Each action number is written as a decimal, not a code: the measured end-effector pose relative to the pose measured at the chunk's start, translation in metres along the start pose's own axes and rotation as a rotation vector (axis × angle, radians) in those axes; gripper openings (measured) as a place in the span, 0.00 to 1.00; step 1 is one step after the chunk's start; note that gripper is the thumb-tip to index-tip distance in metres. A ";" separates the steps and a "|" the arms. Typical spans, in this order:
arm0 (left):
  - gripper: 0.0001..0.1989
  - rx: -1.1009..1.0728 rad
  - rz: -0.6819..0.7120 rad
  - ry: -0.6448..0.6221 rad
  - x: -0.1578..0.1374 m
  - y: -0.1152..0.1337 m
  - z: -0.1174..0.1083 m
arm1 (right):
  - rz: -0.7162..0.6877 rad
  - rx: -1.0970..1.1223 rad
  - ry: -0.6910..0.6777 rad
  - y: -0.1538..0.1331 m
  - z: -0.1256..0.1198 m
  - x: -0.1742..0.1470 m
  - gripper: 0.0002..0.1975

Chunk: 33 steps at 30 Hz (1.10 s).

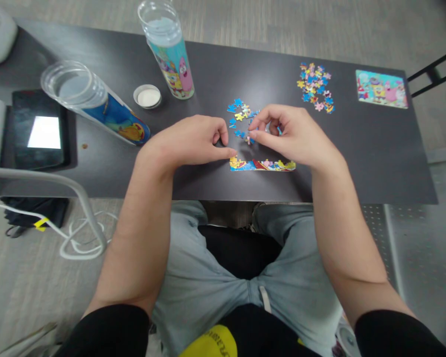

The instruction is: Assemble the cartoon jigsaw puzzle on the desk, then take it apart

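Note:
A joined strip of jigsaw puzzle [262, 165] lies near the table's front edge. My left hand [195, 141] rests beside its left end, the thumb stretched out to touch the corner there, the other fingers curled and apart from the thumb. Above the strip, my right hand [288, 130] has thumb and forefinger pinched at a small puzzle piece [250, 134], partly hidden by the fingertips. Loose puzzle pieces [240, 114], mostly blue and yellow, are scattered between the hands, some hidden behind the right hand.
Farther right lie a pile of pieces [314, 84] and a cartoon picture card [382, 89]. Two clear-topped cartoon tubes [174, 64] [113, 116] stand to the left, near a round lid [147, 96]. A black tablet [39, 130] lies at the far left, by a white curved bar [80, 191].

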<state>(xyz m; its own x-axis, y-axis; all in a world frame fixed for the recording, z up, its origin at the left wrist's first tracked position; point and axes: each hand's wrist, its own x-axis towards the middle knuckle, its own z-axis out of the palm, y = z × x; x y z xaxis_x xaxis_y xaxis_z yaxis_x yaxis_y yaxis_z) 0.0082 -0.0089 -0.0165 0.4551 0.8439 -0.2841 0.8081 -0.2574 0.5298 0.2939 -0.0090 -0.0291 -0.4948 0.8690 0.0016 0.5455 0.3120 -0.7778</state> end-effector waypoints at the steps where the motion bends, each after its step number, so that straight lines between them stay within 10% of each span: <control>1: 0.20 0.011 -0.003 -0.001 0.001 0.001 0.000 | 0.002 0.000 0.031 0.003 -0.004 -0.002 0.11; 13: 0.20 -0.064 0.045 -0.047 0.003 0.007 0.002 | 0.019 -0.024 -0.186 0.032 -0.035 -0.025 0.20; 33: 0.23 -0.089 0.009 -0.097 0.006 0.004 0.001 | 0.130 -0.045 -0.171 0.056 -0.060 -0.049 0.35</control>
<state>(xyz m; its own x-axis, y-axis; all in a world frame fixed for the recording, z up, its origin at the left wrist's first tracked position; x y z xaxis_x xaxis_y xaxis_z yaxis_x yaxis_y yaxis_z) 0.0147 -0.0059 -0.0167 0.4995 0.7912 -0.3528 0.7697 -0.2184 0.5999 0.3893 -0.0111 -0.0347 -0.5236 0.8266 -0.2063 0.6400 0.2218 -0.7357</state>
